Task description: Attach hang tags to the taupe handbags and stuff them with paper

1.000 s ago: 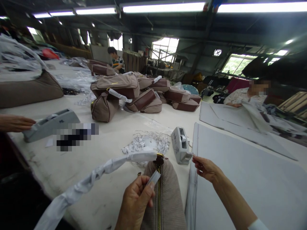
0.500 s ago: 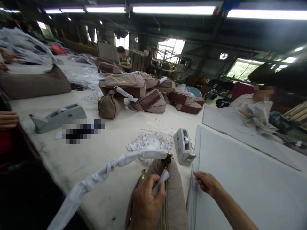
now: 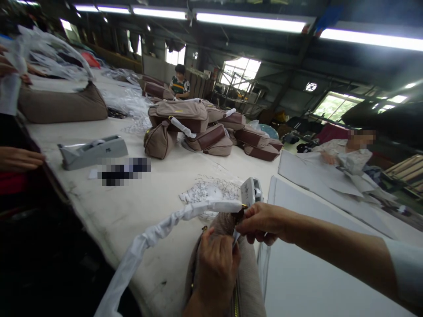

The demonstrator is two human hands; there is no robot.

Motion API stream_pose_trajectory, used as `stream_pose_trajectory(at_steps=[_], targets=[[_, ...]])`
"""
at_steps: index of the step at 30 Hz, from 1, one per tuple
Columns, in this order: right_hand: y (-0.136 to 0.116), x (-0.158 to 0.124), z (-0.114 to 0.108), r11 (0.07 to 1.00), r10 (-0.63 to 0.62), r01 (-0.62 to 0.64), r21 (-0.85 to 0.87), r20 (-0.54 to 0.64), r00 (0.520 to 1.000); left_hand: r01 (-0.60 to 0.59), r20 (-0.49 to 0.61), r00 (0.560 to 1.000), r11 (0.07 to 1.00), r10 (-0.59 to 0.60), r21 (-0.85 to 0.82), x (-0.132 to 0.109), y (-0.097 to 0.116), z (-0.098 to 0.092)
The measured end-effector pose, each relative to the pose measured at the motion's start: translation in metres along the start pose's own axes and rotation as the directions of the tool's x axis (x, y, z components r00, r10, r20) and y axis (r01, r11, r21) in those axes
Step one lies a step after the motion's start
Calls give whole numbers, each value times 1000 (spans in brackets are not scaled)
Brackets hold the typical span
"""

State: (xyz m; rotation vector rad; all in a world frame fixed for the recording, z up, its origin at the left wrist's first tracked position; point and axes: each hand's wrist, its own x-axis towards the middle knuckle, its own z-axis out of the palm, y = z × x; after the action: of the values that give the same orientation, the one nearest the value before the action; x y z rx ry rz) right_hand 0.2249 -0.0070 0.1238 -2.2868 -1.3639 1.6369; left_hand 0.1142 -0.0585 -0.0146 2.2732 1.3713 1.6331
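A taupe ribbed bag [image 3: 249, 273] with a gold zipper lies in front of me, partly covered by my hands. Its strap [image 3: 185, 215] is wrapped in white paper and arches off to the left from a gold fitting. My left hand [image 3: 218, 259] is closed on a small white paper strip [image 3: 235, 237] at the end of the zipper. Over the same end, my right hand [image 3: 261, 222] has its fingers pinched together against the strip; what lies between those fingertips is hidden. A grey tape dispenser [image 3: 249, 189] stands just behind my right hand.
Paper scraps [image 3: 211, 191] lie beyond the bag. Large grey sheets [image 3: 304, 246] are stacked at the right. Farther back is a pile of taupe and brown bags [image 3: 185, 116]. Another tape dispenser [image 3: 95, 152] and a co-worker's hand [image 3: 21, 158] are at the left.
My right hand has moved left from the edge of the grey sheets to the bag's end, meeting my left hand. The view has shifted slightly, and the left co-worker's hand reaches farther in.
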Motion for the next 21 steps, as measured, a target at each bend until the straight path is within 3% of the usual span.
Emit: stream_pose_trajectory(at_steps=[5, 9, 16, 21], targets=[[-4, 4, 6, 1000, 7, -9, -30, -59, 998, -26, -60, 998, 1000, 26, -3, 1, -2, 0], [-3, 2, 9, 999, 23, -26, -39, -74, 997, -36, -28, 999, 999, 36, 3, -1, 0, 3], [1, 11, 11, 990, 105, -111, -83, -70, 992, -11, -103, 995, 999, 6, -51, -1, 4, 7], [4, 21, 9, 975, 187, -194, -108, -74, 980, 13, -84, 996, 995, -21, -100, -6, 2, 10]])
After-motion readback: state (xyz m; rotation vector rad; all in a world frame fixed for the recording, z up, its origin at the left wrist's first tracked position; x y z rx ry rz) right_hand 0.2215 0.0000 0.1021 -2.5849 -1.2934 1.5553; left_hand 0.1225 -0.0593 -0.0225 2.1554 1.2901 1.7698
